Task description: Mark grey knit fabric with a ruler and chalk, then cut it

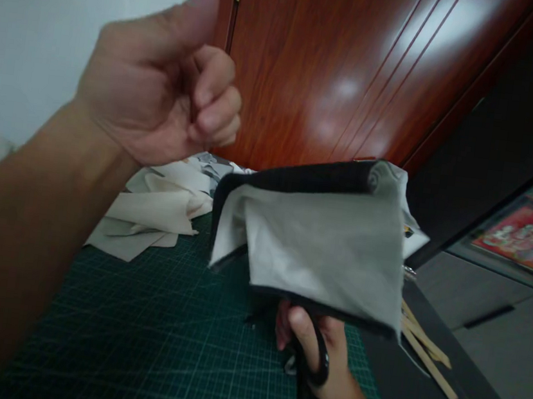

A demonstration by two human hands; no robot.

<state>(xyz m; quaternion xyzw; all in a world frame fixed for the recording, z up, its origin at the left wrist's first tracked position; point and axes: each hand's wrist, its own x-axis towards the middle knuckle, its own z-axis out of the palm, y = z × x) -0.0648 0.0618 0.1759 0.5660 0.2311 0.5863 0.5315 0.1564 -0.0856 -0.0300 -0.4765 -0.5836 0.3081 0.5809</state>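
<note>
Cloth (323, 245), grey with a black edge, hangs folded above the green mat (156, 341), near the bench's right edge. Below it the right hand (320, 355) has its fingers through black scissors (311, 367), its grip closed on their handles; the cloth hides the blades and whatever holds it up. Raised well apart, to the upper left, the left hand (163, 90) is curled into a loose fist with the thumb up, its grip pressed together on nothing. Pale scraps (152, 218) lie at the mat's far edge. Wooden sticks (427, 349) rest by the bench's right edge.
</note>
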